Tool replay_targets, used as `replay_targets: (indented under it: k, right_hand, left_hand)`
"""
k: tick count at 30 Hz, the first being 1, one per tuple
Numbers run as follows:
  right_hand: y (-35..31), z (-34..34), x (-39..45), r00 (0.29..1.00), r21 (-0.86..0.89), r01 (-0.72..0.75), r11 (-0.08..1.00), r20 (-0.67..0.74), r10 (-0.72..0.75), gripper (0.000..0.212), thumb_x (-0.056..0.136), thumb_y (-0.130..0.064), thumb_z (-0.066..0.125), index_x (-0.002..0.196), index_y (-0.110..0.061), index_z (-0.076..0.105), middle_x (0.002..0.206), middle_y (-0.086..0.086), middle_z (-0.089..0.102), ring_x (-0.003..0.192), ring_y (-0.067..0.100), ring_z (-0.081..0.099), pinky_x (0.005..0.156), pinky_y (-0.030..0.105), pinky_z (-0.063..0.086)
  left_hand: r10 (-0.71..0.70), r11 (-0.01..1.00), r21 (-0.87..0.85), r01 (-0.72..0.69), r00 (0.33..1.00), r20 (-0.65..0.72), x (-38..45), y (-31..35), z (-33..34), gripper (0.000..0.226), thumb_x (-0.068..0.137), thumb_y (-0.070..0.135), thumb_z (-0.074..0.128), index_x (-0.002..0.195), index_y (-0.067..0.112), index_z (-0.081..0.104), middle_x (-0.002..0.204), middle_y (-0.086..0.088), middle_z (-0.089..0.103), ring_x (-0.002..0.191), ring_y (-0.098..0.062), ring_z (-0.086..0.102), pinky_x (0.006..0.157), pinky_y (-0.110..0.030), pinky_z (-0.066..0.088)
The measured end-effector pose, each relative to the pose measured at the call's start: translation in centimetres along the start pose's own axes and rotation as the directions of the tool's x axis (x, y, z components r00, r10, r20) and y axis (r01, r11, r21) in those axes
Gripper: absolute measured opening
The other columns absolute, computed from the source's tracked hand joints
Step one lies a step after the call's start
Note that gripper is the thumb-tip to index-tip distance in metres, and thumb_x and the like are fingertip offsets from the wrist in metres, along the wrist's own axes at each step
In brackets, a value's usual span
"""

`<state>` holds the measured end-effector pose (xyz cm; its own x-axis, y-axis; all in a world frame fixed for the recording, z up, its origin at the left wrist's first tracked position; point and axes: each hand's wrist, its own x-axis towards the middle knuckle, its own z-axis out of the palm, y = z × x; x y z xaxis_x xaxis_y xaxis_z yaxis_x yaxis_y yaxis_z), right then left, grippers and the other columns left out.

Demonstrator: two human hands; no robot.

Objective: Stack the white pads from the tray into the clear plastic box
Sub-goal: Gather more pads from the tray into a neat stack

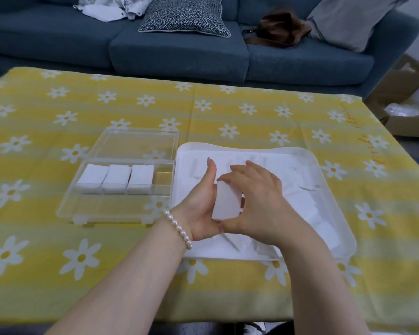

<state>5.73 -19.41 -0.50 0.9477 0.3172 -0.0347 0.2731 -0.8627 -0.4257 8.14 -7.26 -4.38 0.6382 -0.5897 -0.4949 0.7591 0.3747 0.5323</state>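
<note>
Yellow daisy-print tablecloth [228, 112] over a low table, blue sofa [179, 52] behind with a patterned cushion [184, 16], a grey cushion [348, 20], a brown bag [278, 29] and crumpled white cloth [111, 7]; cardboard box [409, 97] on the floor at far right.

Left of centre, clear plastic box [111, 204] with its lid [136, 143] swung open flat behind. Three packed stacks of white pads [117, 176] side by side in its rear row, last slot at the right of that row bare.

Just beside the box to the right, white tray [329, 180] holding loose white pads [305, 204], edges hard to pick out against the white.

Above the tray's near-left part, a small bundle of pads [228, 201] held on edge between both hands. Left hand [201, 201], pearl bracelet [179, 227] at the wrist, cupped along the bundle's left face, thumb straight up beside its far end, palm curled under it. Right hand [257, 201] curled over from the right, fingertips [224, 177] on the bundle's top far corner, thumb pressed at its near bottom end, touching the left palm. Bundle clear of the tray floor, apart from the box.
</note>
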Motion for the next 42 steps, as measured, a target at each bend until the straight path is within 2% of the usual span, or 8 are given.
replay_targets:
  k: [3, 5, 8, 12, 16, 24, 34, 42]
  right_hand:
    - [0.0, 0.2, 0.1, 1.0, -0.016, -0.001, 1.0, 0.008, 0.001, 0.079, 0.061, -0.041, 0.078, 0.132, -0.037, 0.044, 0.146, -0.009, 0.031, 0.142, 0.01, 0.007, 0.115, 0.041, 0.004]
    - [0.1, 0.2, 0.1, 1.0, -0.023, -0.015, 1.0, 0.023, 0.015, 0.079, 0.061, -0.041, 0.077, 0.132, -0.035, 0.044, 0.143, -0.01, 0.034, 0.141, 0.01, 0.011, 0.115, 0.041, 0.006]
    - [0.2, 0.0, 0.2, 0.999, -0.02, -0.042, 0.999, 0.03, 0.043, 0.075, 0.061, -0.045, 0.076, 0.128, -0.031, 0.046, 0.129, -0.011, 0.046, 0.13, 0.012, 0.032, 0.112, 0.04, 0.017]
    - [0.2, -0.8, 0.2, 0.997, 0.057, -0.073, 0.996, 0.004, 0.073, 0.063, 0.063, -0.043, 0.076, 0.119, -0.026, 0.051, 0.107, -0.009, 0.057, 0.103, 0.015, 0.05, 0.098, 0.037, 0.036]
    - [0.2, -1.2, 0.0, 0.995, 0.139, -0.097, 0.986, 0.033, 0.093, 0.061, 0.065, -0.036, 0.076, 0.12, -0.026, 0.05, 0.1, -0.01, 0.056, 0.097, 0.014, 0.053, 0.092, 0.036, 0.042]
    - [0.5, -1.2, -0.1, 0.995, 0.196, -0.1, 0.975, 0.031, 0.096, 0.066, 0.064, -0.034, 0.076, 0.123, -0.028, 0.05, 0.108, -0.008, 0.058, 0.102, 0.015, 0.053, 0.092, 0.037, 0.045]
    - [0.7, -0.8, 0.1, 0.997, 0.148, -0.077, 0.986, 0.042, 0.071, 0.073, 0.063, -0.039, 0.075, 0.129, -0.032, 0.045, 0.114, -0.008, 0.056, 0.106, 0.015, 0.05, 0.094, 0.037, 0.044]
    - [0.9, -0.6, 0.1, 0.996, 0.162, -0.074, 0.984, 0.062, 0.065, 0.087, 0.061, -0.037, 0.077, 0.138, -0.034, 0.036, 0.12, -0.009, 0.05, 0.11, 0.015, 0.046, 0.097, 0.039, 0.042]
  left_hand:
    - [-0.007, 1.0, 0.01, 0.007, 1.0, -0.015, 0.1, 0.0, 0.0, 0.094, 0.077, 0.083, 0.021, 0.13, 0.015, 0.056, 0.124, -0.01, 0.05, 0.115, -0.028, 0.047, 0.084, -0.035, 0.041]
    - [-0.004, 1.0, 0.013, 0.004, 1.0, -0.017, 0.0, 0.0, 0.0, 0.094, 0.076, 0.084, 0.019, 0.122, 0.015, 0.064, 0.121, -0.009, 0.055, 0.111, -0.026, 0.053, 0.081, -0.034, 0.044]
    - [-0.003, 1.0, 0.017, 0.003, 1.0, 0.024, -0.2, 0.1, 0.0, 0.098, 0.074, 0.086, 0.015, 0.103, 0.013, 0.074, 0.1, -0.007, 0.069, 0.089, -0.022, 0.067, 0.07, -0.031, 0.053]
    - [0.001, 0.999, -0.037, 0.002, 0.996, 0.084, -0.2, 0.1, -0.2, 0.088, 0.085, 0.076, 0.021, 0.106, 0.007, 0.071, 0.104, -0.011, 0.066, 0.094, -0.026, 0.062, 0.083, -0.039, 0.047]
    - [0.032, 0.998, -0.065, -0.023, 0.99, 0.135, -0.5, 0.0, 0.1, 0.062, 0.092, 0.054, 0.032, 0.113, 0.004, 0.062, 0.101, -0.012, 0.062, 0.092, -0.025, 0.06, 0.082, -0.036, 0.045]
    - [0.097, 0.991, -0.109, -0.081, 0.983, 0.155, -0.7, -0.2, 0.4, 0.044, 0.087, 0.039, 0.042, 0.113, 0.009, 0.061, 0.099, -0.009, 0.065, 0.087, -0.023, 0.064, 0.073, -0.032, 0.051]
    - [0.084, 0.995, -0.053, -0.079, 0.99, 0.114, -0.3, -0.5, 0.3, 0.044, 0.094, 0.043, 0.035, 0.11, 0.014, 0.064, 0.096, -0.006, 0.067, 0.084, -0.02, 0.066, 0.075, -0.033, 0.047]
    - [0.087, 0.996, -0.013, -0.086, 0.994, 0.065, -0.2, -0.6, 0.3, 0.05, 0.095, 0.051, 0.033, 0.108, 0.016, 0.067, 0.092, -0.003, 0.066, 0.075, -0.018, 0.065, 0.066, -0.03, 0.05]
